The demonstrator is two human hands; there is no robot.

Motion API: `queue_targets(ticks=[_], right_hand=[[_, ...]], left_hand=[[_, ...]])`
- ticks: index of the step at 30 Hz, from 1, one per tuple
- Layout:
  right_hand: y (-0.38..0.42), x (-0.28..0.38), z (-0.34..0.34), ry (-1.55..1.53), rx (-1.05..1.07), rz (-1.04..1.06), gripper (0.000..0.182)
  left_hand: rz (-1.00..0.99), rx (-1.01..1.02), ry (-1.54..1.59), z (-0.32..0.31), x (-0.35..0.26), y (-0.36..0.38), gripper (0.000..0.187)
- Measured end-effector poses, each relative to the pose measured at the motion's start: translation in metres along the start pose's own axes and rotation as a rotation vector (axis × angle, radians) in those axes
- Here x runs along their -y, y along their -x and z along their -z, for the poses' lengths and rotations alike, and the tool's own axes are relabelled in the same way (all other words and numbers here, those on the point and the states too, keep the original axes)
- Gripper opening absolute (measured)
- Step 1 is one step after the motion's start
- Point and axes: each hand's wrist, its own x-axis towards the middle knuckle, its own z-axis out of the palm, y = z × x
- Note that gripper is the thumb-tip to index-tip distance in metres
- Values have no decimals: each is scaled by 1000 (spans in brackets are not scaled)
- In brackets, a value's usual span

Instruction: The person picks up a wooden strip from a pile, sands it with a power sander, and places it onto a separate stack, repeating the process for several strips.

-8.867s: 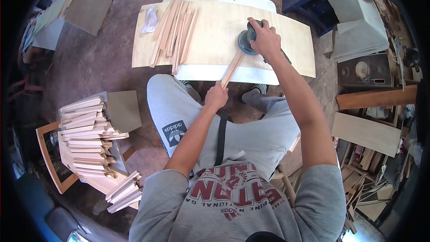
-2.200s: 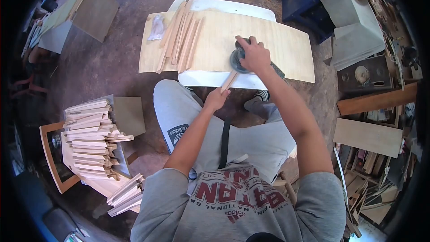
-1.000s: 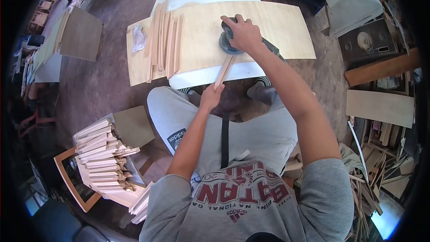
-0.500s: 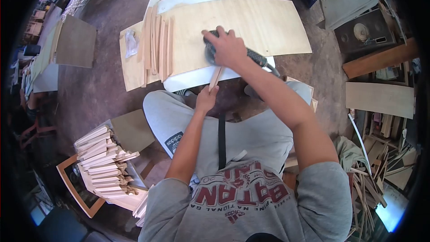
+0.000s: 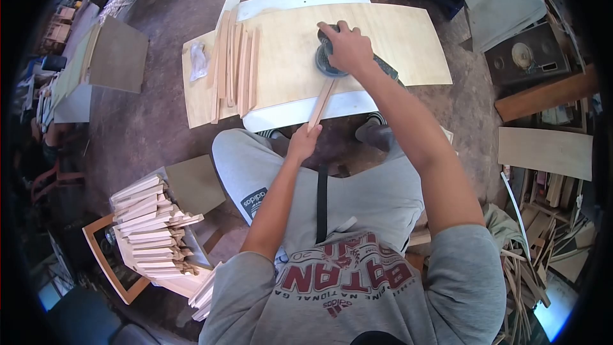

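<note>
My right hand (image 5: 349, 49) is wrapped over the top of a dark power sander (image 5: 329, 66), whose round base sits on the far end of a thin wooden strip (image 5: 321, 103). The near end of that strip is pinched in my left hand (image 5: 304, 141). Under the sander lies a pale plywood sheet (image 5: 408, 45) on a white board (image 5: 268, 118). Several wooden strips (image 5: 236, 67) lie side by side on the plywood, left of the sander.
At the lower left a stack of cut wooden pieces (image 5: 153, 233) rests beside an orange-brown frame (image 5: 102, 249). A clear plastic bag (image 5: 198, 61) lies left of the strips. Boards, a speaker panel (image 5: 523, 55) and scrap wood (image 5: 523, 281) stand at the right.
The sander and my right hand have moved slightly right and away from the strip's held end, showing more of the strip. The whole view has shifted a little.
</note>
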Motion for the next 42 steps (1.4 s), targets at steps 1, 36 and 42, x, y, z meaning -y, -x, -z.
queue_targets(ticks=[1, 36, 42], right_hand=[[8, 5, 3, -20, 6, 24, 82], [57, -124, -7, -70, -58, -465, 82], [50, -109, -4, -90, -52, -419, 81]], left_hand=[[8, 0, -6, -1, 1, -1, 54], [-652, -179, -1132, 96, -87, -82, 23], [-86, -111, -26, 60, -43, -33, 34]])
